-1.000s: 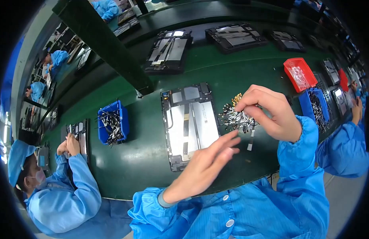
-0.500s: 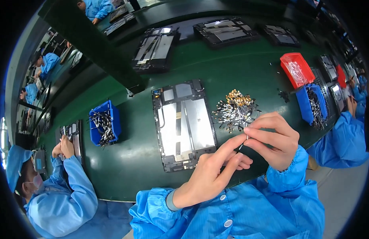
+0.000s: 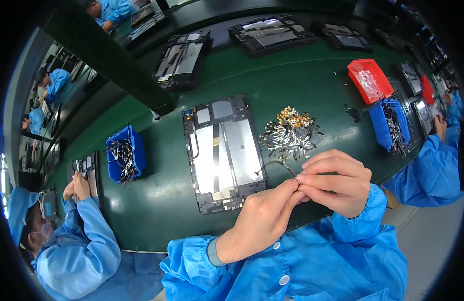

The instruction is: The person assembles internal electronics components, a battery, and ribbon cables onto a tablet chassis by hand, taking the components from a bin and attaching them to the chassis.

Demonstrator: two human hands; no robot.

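My left hand [image 3: 262,220] and my right hand [image 3: 337,181] meet near the table's front edge, fingertips pinched together. Between them they hold a thin dark cable [image 3: 288,167], whose loose end curves away to the left toward an opened tablet [image 3: 249,145]; the rest of it is hidden by my fingers. The tablet lies flat to the left of my hands, its silvery battery panels and dark frame exposed. Just beyond my fingers sits a pile of small cables [image 3: 292,135] with white, black and gold-coloured ends.
A blue bin [image 3: 137,150] of cables stands at left; another blue bin [image 3: 378,129] and a red bin [image 3: 359,80] stand at right. More opened tablets [image 3: 179,62] line the far side. A dark post [image 3: 111,62] rises at upper left. Co-workers sit on both sides.
My hands have drawn closer together. The cable's dark end now sticks out toward the tablet, where earlier a pale piece pointed down between my fingers. The view has shifted slightly.
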